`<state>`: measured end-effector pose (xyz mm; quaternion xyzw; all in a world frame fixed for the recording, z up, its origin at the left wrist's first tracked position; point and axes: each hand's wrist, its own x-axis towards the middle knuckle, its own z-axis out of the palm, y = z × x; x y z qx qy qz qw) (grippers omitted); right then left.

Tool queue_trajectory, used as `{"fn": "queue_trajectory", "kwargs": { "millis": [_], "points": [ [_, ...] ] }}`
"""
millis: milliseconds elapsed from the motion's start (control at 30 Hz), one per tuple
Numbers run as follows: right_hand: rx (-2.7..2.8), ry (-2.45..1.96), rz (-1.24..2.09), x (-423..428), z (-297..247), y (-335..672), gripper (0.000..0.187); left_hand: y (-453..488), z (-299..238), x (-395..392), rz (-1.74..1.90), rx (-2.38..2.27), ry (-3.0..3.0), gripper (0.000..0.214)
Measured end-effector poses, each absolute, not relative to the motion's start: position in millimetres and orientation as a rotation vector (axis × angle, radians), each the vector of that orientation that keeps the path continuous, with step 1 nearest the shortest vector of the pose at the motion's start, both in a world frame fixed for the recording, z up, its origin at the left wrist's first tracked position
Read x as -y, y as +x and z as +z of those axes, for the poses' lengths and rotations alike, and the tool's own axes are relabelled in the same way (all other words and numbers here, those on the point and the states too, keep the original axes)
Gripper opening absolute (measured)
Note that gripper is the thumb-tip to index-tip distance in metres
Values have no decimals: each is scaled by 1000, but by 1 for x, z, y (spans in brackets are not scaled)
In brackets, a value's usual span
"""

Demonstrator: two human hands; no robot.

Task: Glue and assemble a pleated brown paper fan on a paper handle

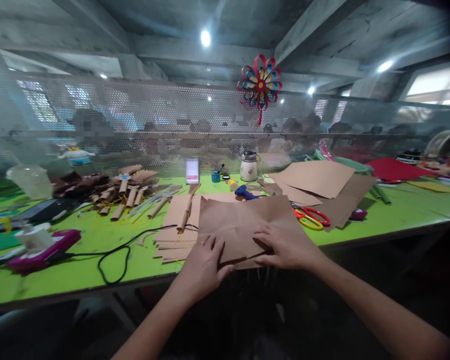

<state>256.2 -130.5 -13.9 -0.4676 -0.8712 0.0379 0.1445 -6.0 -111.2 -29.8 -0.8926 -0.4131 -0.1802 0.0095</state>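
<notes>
A creased sheet of brown kraft paper (243, 220) lies across the table's near edge, slightly buckled, with a second brown layer showing beneath its near side. My left hand (206, 262) grips the sheet's left near corner, fingers on top and thumb at the near edge. On the right, my right hand (285, 247) holds the near right side, its fingers bent over the paper and the thumb apart from them. What lies under the fingertips is hidden. Red and yellow handled scissors (312, 218) rest just beyond the right hand. Brown sheets (168, 250) are stacked left of the paper.
Rolled brown paper pieces (123, 195) pile up at the left. A black cable (125, 245) runs from a purple power strip (47, 250). A blue glue gun (245, 192), a bottle (248, 167) and larger brown sheets (318, 180) stand or lie behind. A mesh screen (165, 125) backs the table.
</notes>
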Motion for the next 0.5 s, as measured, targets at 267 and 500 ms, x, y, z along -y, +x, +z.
{"fn": "queue_trajectory", "kwargs": {
  "millis": [267,500],
  "points": [
    [2270,-1392,38,137,-12,249,27,-8,-25,110,-666,1277,-2831,39],
    [1723,-1329,-52,147,-26,229,26,-5,-32,107,-932,1538,-2704,41]
  ]
}}
